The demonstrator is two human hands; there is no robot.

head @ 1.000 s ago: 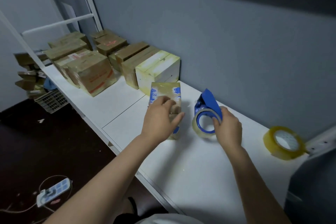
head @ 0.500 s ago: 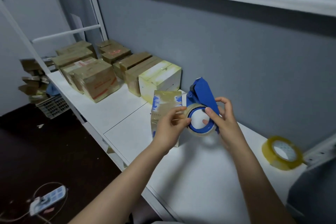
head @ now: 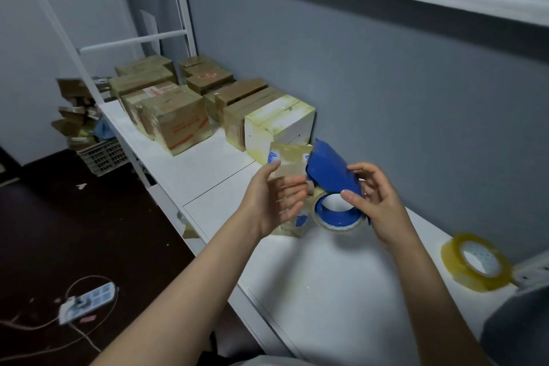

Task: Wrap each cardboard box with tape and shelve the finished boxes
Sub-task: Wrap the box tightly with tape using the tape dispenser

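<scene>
The left hand [head: 273, 196] is held palm-inward in front of the small box [head: 289, 157], its fingers [head: 292, 190] straight and slightly spread but blurred, so contact cannot be told. The blue plastic tape dispenser [head: 329, 169], loaded with 1 clear roll, is pinched between the thumb and curled fingers of the right hand [head: 377, 202]. The box, glossy with tape, is stood upright on the white counter [head: 326, 276], where 1 yellowish spare roll [head: 475, 264] is laid at the right and taped cardboard boxes [head: 178, 119] are grouped at the far left; cardboard scraps are held in a slatted basket [head: 104, 154] on the floor.
</scene>
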